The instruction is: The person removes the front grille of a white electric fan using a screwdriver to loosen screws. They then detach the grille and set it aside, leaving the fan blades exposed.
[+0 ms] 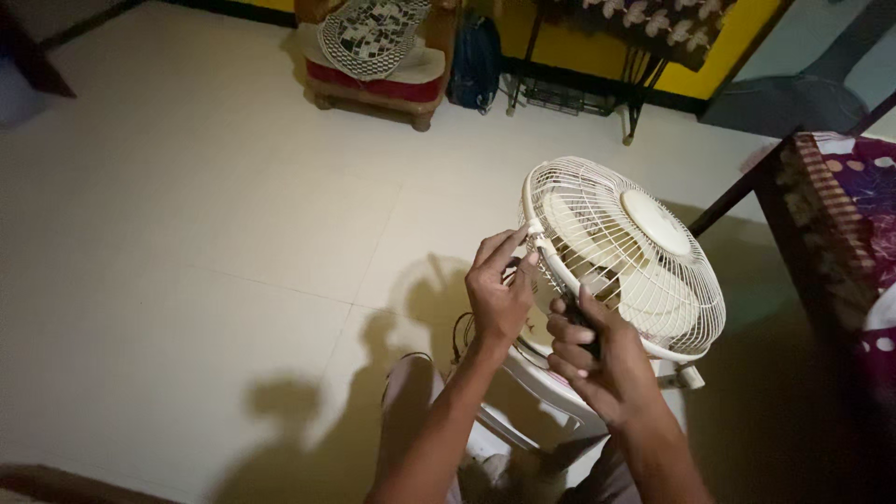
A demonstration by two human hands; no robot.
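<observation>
A round cream-white wire-grille fan stands over pale beige floor tiles, beside a yellow wall and a maroon dotted cloth.

No packages, labels, signs or screens show anywhere in view.

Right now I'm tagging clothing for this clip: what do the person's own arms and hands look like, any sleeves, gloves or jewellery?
Both forearms are bare, with no sleeves reaching them. The left hand and right hand wear no gloves. No watch, ring or bracelet shows in this dim light, though small items would be hard to tell.
</observation>
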